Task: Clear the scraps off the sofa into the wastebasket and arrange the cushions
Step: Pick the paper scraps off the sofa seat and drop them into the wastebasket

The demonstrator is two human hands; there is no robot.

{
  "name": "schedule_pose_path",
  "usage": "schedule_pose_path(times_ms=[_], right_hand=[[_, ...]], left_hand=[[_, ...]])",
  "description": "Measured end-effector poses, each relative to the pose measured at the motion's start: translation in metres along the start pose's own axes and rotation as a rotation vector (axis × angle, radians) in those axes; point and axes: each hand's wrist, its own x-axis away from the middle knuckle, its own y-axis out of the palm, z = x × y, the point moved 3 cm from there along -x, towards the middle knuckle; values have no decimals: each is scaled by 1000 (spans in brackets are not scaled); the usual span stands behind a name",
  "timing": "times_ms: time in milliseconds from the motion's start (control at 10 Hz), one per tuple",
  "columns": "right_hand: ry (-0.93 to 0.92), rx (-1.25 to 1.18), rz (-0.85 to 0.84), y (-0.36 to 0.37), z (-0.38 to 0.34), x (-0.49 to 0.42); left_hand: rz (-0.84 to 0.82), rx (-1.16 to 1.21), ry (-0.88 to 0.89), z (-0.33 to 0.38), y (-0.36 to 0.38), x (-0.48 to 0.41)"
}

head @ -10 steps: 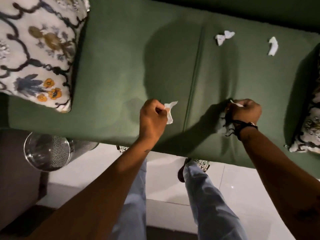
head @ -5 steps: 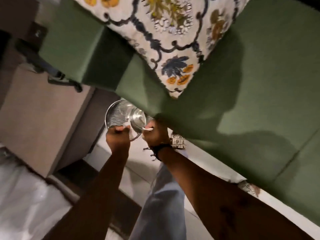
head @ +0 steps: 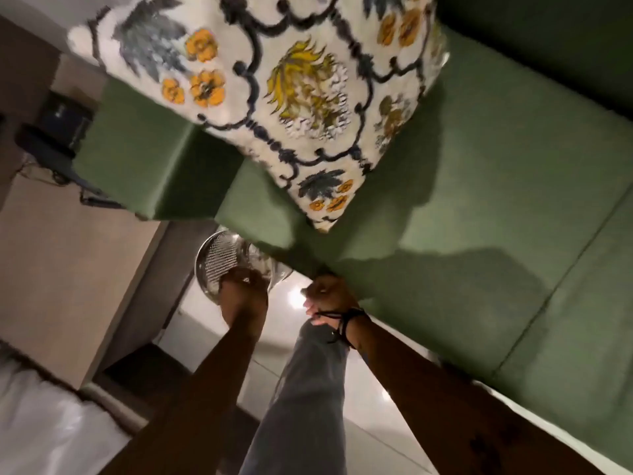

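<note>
The round metal mesh wastebasket (head: pixel 219 257) stands on the floor at the sofa's left front corner. My left hand (head: pixel 244 292) hovers over its near rim with fingers curled downward; blur hides whether a scrap is in it. My right hand (head: pixel 328 296), with a black cord at the wrist, is beside the basket against the front edge of the green sofa (head: pixel 479 200). Its fingers are curled and no scrap shows in them. A floral cushion (head: pixel 274 97) leans at the sofa's left end by the armrest. No scraps are in view.
A beige cabinet side (head: pixel 68 269) stands left of the wastebasket. Dark devices with cables (head: pixel 58 132) sit beyond the armrest. My leg in grey trousers (head: pixel 308 389) is on the pale tiled floor (head: pixel 376 423) between my arms. White fabric (head: pixel 34 423) lies at the lower left.
I turned from the sofa seat to the wastebasket with a scrap in each hand. Since half a second ago my right hand has drawn back from the basket rim, and its white scrap no longer shows.
</note>
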Motion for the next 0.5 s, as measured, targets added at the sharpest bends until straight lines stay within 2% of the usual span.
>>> schedule_pose_path(times_ms=[100, 200, 300, 400, 500], right_hand=[[-68, -39, 75, -62, 2, 33], [-117, -91, 345, -164, 12, 60], [-229, -105, 755, -291, 38, 100], [-224, -80, 1170, -413, 82, 137], [-157, -93, 1403, -512, 116, 158]], left_hand=[[-45, -72, 186, 43, 27, 58], [-115, -110, 501, 101, 71, 125], [-271, -56, 894, 169, 141, 206], [-431, -105, 1070, 238, 234, 265], [-510, -230, 1136, 294, 323, 302]])
